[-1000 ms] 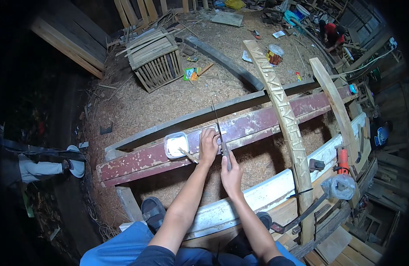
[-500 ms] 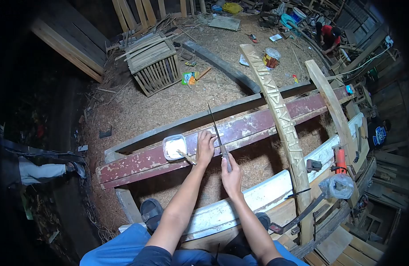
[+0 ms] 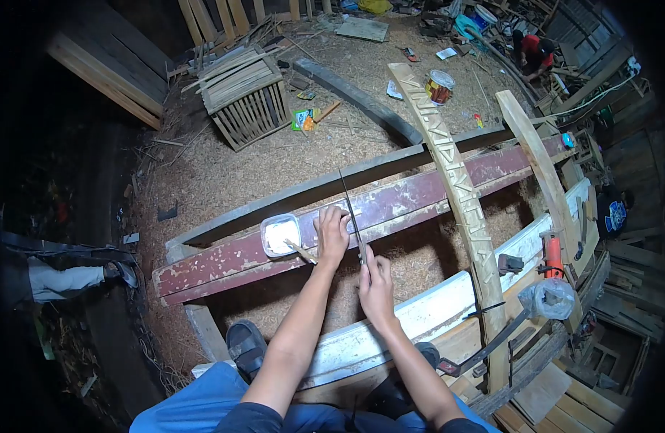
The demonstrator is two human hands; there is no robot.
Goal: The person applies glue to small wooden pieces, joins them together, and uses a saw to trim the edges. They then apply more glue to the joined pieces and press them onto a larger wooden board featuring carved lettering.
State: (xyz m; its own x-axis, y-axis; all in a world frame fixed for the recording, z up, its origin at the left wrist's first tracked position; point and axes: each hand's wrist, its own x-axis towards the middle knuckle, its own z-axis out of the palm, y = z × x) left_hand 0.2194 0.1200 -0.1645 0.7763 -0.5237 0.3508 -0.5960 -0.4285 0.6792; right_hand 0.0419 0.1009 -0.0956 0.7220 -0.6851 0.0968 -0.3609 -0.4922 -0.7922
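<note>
Beyond the grip [image 3: 376, 286], to its left, sits a crate [image 3: 249, 101]; beyond, to its right, a can [image 3: 439, 89], then a bucket [image 3: 484, 15] and a crouching person [image 3: 538, 55].

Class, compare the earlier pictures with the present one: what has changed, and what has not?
The right hand and its long-bladed tool have drawn back slightly towards the person. At the left edge, a bystander's foot has shifted. Nothing was visibly picked up or released. The left hand, plastic tub and carved board stayed essentially where they were.
</note>
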